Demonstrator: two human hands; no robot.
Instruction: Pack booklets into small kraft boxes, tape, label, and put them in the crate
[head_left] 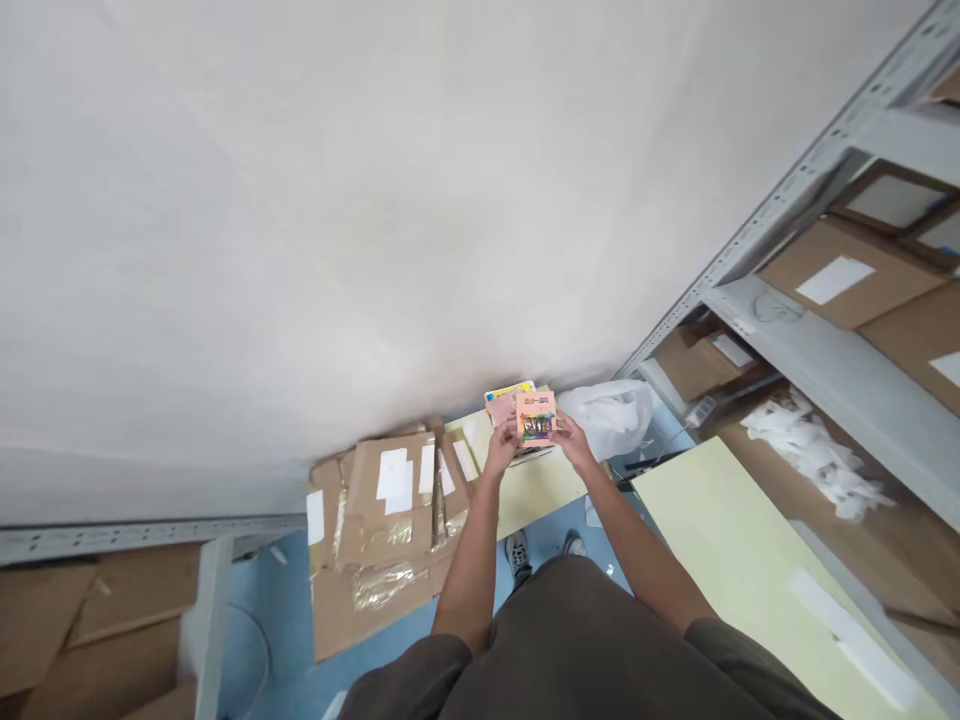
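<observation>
A small pink box (535, 404) with a colourful printed panel is held up between my two hands. My left hand (504, 444) grips its left edge, with the fingers closed. On the opposite edge my right hand (572, 440) is closed too. Just behind and to the left lies a duller pink printed item (501, 407), partly covered by the box. A yellow and blue printed item (510, 390) shows beyond it. These rest on or above a pale yellow tabletop (525, 495); the exact contact is hidden.
Flattened cardboard boxes (390, 500) are stacked on the left. A white plastic bag (611, 415) stands right of my hands. A second pale table (750, 550) and shelving with cartons (847, 270) line the right side. The white wall (420, 220) rises directly ahead.
</observation>
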